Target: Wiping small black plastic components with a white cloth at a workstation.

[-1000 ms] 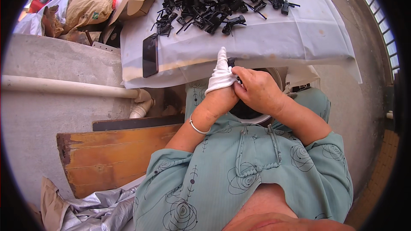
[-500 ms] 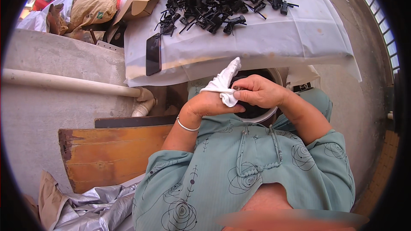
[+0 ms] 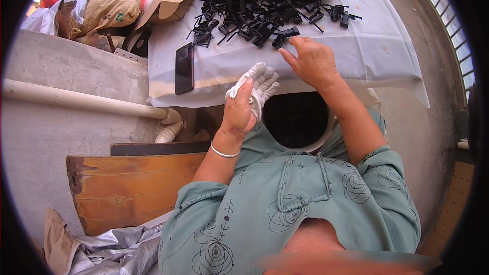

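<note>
A white glove [image 3: 266,82] covers the fingers of my left hand [image 3: 238,109], while the thumb and wrist stay bare. Its cuff bunches loosely beside the palm. That hand is raised at the front edge of the sheet-covered table, fingers extended inside the cloth, with nothing else seen in it. My right hand [image 3: 315,61] reaches over the table with thumb and forefinger apart. Its fingertips are at the nearest small black part [image 3: 285,36], and whether they touch it I cannot tell. Behind lies a heap of similar black plastic parts [image 3: 254,10] with thin prongs.
A dark bucket [image 3: 295,119] stands between my knees. On the white sheet [image 3: 377,56] lies a phone [image 3: 184,69]. An opened cardboard box [image 3: 170,0] sits at the far left. To my left are a pipe [image 3: 86,99], a wooden board [image 3: 135,188] and silver sheeting [image 3: 119,249].
My right hand has left the glove and moved up to the black parts. My left hand has turned upright, with the glove's fingers now spread out more.
</note>
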### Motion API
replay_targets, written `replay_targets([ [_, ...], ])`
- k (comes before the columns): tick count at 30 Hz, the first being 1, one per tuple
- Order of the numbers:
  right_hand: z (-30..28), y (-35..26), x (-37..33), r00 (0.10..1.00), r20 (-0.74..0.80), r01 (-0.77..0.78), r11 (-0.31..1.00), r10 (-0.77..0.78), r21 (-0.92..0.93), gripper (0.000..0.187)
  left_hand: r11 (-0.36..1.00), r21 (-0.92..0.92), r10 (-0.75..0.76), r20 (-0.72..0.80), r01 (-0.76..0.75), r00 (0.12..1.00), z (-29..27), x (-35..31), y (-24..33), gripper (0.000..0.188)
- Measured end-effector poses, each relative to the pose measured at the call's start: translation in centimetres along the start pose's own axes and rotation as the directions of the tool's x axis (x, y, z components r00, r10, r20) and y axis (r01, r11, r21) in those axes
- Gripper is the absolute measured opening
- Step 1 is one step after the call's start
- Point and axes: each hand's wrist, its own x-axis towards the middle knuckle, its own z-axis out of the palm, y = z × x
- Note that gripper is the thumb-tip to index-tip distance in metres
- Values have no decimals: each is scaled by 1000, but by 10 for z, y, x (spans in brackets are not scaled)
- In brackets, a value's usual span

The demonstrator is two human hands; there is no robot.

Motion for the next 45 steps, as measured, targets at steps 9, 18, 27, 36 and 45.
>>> replay_targets([
  [9, -12, 9, -14, 974, 3, -215, 929, 225, 301, 15, 968, -100, -235, -29, 231, 972, -14, 10, -5, 35],
  [18, -39, -21, -48, 959, 279, -155, 754, -38, 638, 15, 957, -266, -101, 52, 111, 994, 11, 18, -8, 20],
  [27, -29, -21, -45, 987, 95, -157, 713, 126, 683, 20, 913, 404, 10, 98, -49, 995, 32, -3, -14, 31],
  [36, -31, -15, -51, 870, 487, -320, 664, -76, 676, 26, 726, 680, 129, 14, -104, 992, 30, -6, -17, 29],
  [45, -5, -22, -59, 890, 456, -397, 484, -7, 780, 25, -36, 898, 430, 409, -438, 805, 25, -3, -18, 28],
])
